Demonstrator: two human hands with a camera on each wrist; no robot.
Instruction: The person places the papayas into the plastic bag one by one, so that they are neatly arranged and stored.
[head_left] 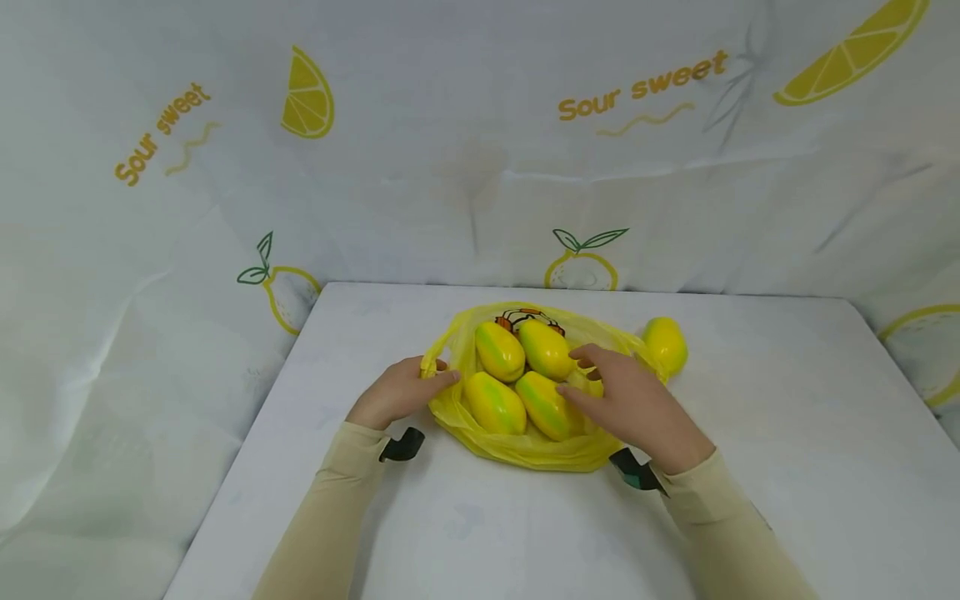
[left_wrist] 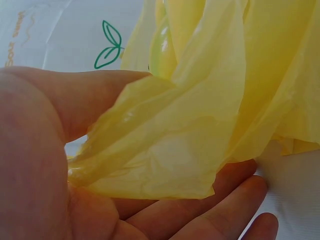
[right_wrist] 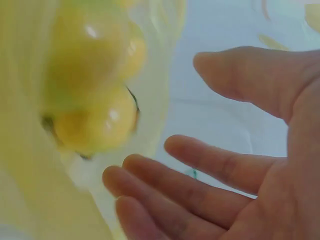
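A thin yellow plastic bag [head_left: 517, 454] lies with its mouth spread wide on the table. Inside it sit several glossy yellow-green mangoes [head_left: 497, 403], close together. At the bag's left edge, my left hand [head_left: 399, 392] holds the handle; in the left wrist view the gathered plastic [left_wrist: 165, 145] runs between thumb and fingers. Over the bag's right side is my right hand [head_left: 633, 404], thumb and fingers apart, near the mangoes. The right wrist view shows nothing in that hand [right_wrist: 240, 165]. Another mango [head_left: 665, 346] lies outside the bag, beyond its right edge.
The white table [head_left: 787, 400] has its far edge against a pale cloth backdrop [head_left: 450, 125] printed with lemons and lettering. A dark strap piece [head_left: 402, 445] shows at my left wrist, and another [head_left: 636, 472] at my right.
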